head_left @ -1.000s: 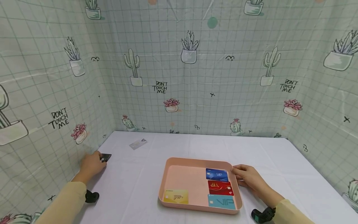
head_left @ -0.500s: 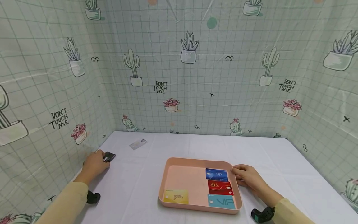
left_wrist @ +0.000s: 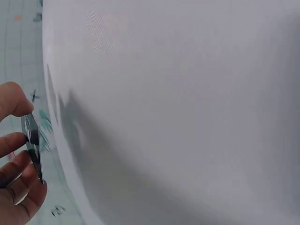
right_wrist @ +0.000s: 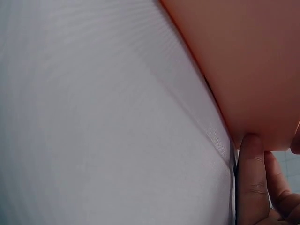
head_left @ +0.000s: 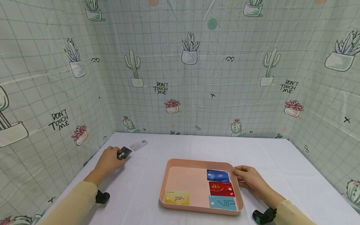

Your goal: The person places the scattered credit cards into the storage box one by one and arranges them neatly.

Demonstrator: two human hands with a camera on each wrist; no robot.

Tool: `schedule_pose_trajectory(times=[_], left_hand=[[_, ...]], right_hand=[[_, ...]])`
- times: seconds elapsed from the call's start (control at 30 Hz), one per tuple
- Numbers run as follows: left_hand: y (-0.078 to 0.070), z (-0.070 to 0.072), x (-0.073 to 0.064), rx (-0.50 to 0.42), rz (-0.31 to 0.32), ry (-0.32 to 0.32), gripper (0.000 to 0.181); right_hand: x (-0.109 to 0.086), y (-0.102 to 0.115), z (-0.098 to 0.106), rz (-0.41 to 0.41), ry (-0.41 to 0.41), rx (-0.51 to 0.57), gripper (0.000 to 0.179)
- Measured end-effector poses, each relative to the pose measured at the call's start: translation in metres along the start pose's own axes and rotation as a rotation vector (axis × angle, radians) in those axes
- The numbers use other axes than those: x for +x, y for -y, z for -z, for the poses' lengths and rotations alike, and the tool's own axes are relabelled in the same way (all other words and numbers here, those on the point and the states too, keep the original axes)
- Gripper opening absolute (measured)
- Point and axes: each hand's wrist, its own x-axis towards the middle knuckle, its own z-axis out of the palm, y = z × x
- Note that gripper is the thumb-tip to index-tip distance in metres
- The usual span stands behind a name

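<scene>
Above the left part of the table, my left hand pinches a black card marked VIP. In the left wrist view the card appears nearly edge-on, thumb on one edge and fingers along the other. My right hand holds the right wall of a pink tray, thumb at the rim and fingers against the outside. Inside the tray lie a blue card, a red card and a teal card in a column at right. A gold card lies at its front left.
A pale, see-through card lies flat on the white tablecloth, just beyond the black card. Patterned cloth walls enclose the table at the back and both sides. Black devices are strapped to both wrists.
My left hand has carried the black card rightward and away from the left edge, up near the see-through card. My right hand and the tray have stayed in place.
</scene>
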Motion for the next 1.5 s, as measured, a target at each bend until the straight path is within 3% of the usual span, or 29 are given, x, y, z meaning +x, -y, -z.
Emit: schedule_pose_trajectory(times=[0.4,0.6,1.13,1.5], left_hand=[[-0.064,-0.005,0.0,-0.021,-0.126,0.01,0.041],[-0.087,-0.007,-0.002,-0.015,-0.152,0.025,0.039],[-0.128,-0.014,-0.013,-0.033,-0.217,0.063,0.038],[-0.144,-0.021,-0.017,-0.068,-0.28,0.091,0.035]], right_hand=[[0.001,-0.002,0.0,0.007,-0.009,-0.01,0.052],[0.001,-0.003,0.0,0.009,-0.007,-0.004,0.052],[0.001,-0.002,0.001,0.011,0.002,0.008,0.053],[-0.001,0.0,0.001,0.004,-0.003,0.005,0.052]])
